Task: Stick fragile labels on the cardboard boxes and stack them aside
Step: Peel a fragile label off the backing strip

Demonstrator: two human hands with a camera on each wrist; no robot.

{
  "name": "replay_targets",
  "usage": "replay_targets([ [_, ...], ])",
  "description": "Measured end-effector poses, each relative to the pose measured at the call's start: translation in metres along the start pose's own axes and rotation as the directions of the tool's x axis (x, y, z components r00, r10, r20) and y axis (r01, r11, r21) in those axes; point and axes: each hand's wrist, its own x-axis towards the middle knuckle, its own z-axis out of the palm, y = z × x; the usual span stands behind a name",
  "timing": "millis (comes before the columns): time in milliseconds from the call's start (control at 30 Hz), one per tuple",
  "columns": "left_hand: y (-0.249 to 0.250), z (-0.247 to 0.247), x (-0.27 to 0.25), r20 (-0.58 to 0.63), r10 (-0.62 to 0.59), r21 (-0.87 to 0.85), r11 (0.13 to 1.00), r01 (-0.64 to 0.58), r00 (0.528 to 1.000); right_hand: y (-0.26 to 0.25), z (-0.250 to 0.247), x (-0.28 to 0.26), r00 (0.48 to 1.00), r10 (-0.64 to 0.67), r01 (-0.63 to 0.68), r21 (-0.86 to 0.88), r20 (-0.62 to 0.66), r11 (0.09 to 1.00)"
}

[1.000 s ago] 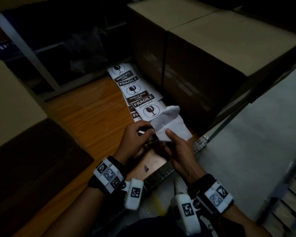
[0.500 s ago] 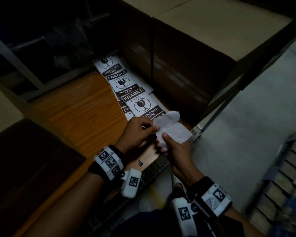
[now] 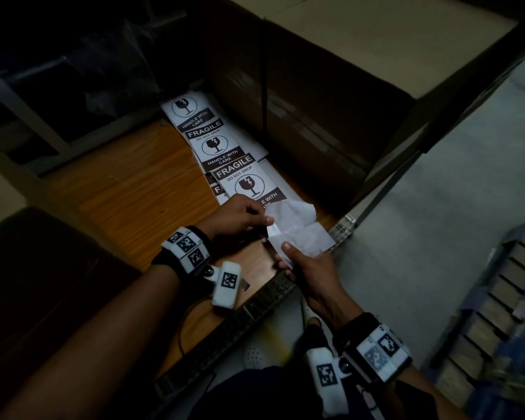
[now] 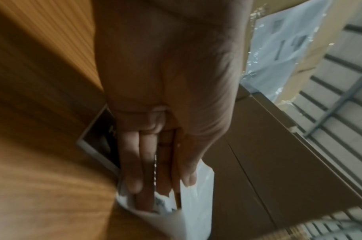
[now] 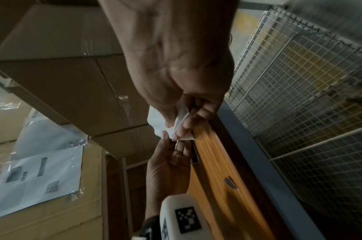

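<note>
Label-peel stage: left hand (image 3: 240,215) and right hand (image 3: 308,262) both pinch a white label sheet (image 3: 297,230) above the worktop (image 3: 128,189) edge. Spare fragile labels (image 3: 222,153) lie at 12 o'clock of hands, cardboard boxes (image 3: 331,86) at 1 o'clock. No label seen on any box yet, so sticking & stacking likely remain

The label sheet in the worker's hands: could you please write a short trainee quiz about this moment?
1. True or false: both the left hand and the right hand have a grip on the white label sheet.
2. Where do the spare fragile labels lie? A) on the grey floor B) on the wooden tabletop beside the cardboard boxes C) on top of the boxes
3. Fill in: the printed face of the held sheet is turned ____ the head camera.

Key: 1 true; 2 B; 3 away from (only its blank white side shows).
</note>
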Motion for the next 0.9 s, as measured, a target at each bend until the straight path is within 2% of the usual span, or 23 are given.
replay_targets([
  [133,-0.002,-0.003,0.001,0.025,-0.052,-0.146,0.988,0.055,0.998,-0.003,-0.002,0.0,0.999,0.023,-0.022,-0.029,0.025,0.999],
  [267,0.004,-0.007,0.001,0.024,-0.08,-0.207,0.975,0.084,0.996,-0.008,-0.002,-0.002,0.998,0.02,-0.017,-0.047,0.064,0.999],
  [333,0.014,-0.014,-0.003,0.0,-0.049,-0.132,0.99,0.048,0.999,-0.013,0.003,-0.002,0.997,-0.005,0.009,-0.052,0.08,0.999],
  [400,0.028,-0.029,-0.01,-0.034,0.026,0.045,0.999,-0.025,0.999,-0.02,0.014,0.001,0.993,-0.027,0.033,-0.048,0.119,0.998],
  [467,0.041,-0.049,-0.019,-0.05,0.062,0.082,0.995,-0.058,0.997,-0.027,0.032,0.006,0.99,-0.019,0.027,-0.059,0.14,0.998],
  [567,0.049,-0.071,-0.041,0.05,0.022,-0.209,0.978,-0.011,0.999,-0.034,0.059,0.008,0.986,0.003,0.002,-0.028,0.168,1.0],
  [633,0.042,-0.077,-0.056,0.148,0.028,-0.416,0.909,0.037,0.989,-0.034,0.068,0.006,0.982,-0.007,0.012,-0.029,0.188,1.0],
  [733,0.022,-0.076,-0.074,0.228,0.067,-0.588,0.804,0.083,0.971,-0.031,0.072,-0.001,0.974,0.012,-0.001,-0.046,0.225,0.999],
  [833,0.008,-0.066,-0.089,0.182,0.044,-0.744,0.659,0.108,0.982,-0.029,0.071,-0.007,0.97,0.022,-0.003,-0.079,0.243,0.997],
  [900,0.002,-0.057,-0.096,0.111,0.031,-0.777,0.626,0.068,0.993,-0.029,0.07,-0.011,0.973,0.032,-0.01,-0.098,0.228,0.995],
])
